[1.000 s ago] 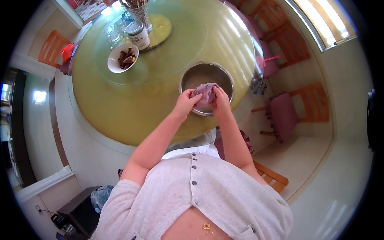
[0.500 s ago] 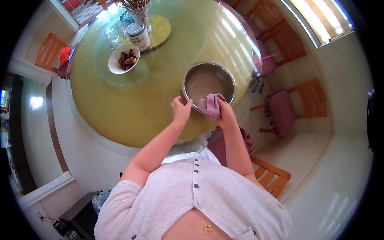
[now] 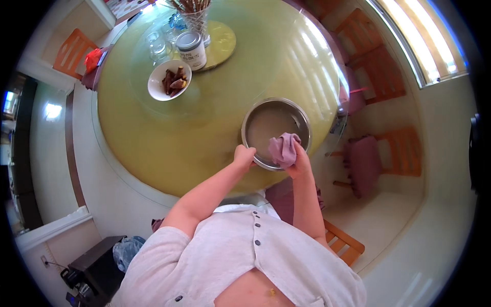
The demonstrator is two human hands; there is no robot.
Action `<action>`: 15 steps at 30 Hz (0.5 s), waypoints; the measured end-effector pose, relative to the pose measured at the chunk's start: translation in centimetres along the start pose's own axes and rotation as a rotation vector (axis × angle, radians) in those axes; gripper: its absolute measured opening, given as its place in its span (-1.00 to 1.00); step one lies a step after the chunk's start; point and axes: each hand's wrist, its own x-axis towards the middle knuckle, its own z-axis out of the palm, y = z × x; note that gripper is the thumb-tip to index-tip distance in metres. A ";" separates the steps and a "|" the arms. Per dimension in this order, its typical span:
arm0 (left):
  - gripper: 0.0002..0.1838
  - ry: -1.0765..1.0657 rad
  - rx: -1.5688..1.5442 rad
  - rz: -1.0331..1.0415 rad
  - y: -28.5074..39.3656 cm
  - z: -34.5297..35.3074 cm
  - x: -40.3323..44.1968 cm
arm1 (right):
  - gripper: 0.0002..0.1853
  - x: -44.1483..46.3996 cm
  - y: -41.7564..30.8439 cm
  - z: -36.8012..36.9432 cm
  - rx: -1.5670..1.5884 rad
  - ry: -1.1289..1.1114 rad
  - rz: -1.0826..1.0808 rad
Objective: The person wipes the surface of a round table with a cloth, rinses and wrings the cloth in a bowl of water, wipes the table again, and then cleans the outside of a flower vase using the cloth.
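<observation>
A round metal basin (image 3: 276,102) with cloudy water in it is at the near right side of the table. My left hand (image 3: 245,155) grips its left rim, thumb on top and fingers curled beneath. A crumpled mauve cloth (image 3: 284,149) is bunched in my right hand (image 3: 300,165) at the basin's near right rim. The fingers of that hand are partly hidden by the cloth; whether they also grip the rim I cannot tell.
The round glass-topped table (image 3: 169,148) bears a white bowl (image 3: 156,88) of purple-brown pieces, a lidded white can (image 3: 192,51), glass cups (image 3: 157,45) and a vase (image 3: 197,23) of stems. Wooden chairs (image 3: 399,148) with mauve covers stand at the right.
My left hand has gone from open beside the basin to closed on its rim. The view has shifted, so the table and basin appear lower and further right. The cloth stays in my right hand.
</observation>
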 end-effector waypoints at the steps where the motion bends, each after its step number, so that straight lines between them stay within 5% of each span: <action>1: -0.78 -0.009 0.005 -0.008 -0.1 -0.5 -0.3 | -0.66 -0.1 -0.1 0.0 -0.005 -0.032 0.002; 11: -0.77 -0.061 -0.056 0.016 4.1 -11.3 -7.3 | -0.66 -0.9 4.4 6.4 -0.005 -0.030 0.023; 15: -0.76 -0.060 -0.005 -0.023 5.5 -18.6 -10.5 | -0.62 -1.3 8.5 8.7 -0.073 -0.197 0.003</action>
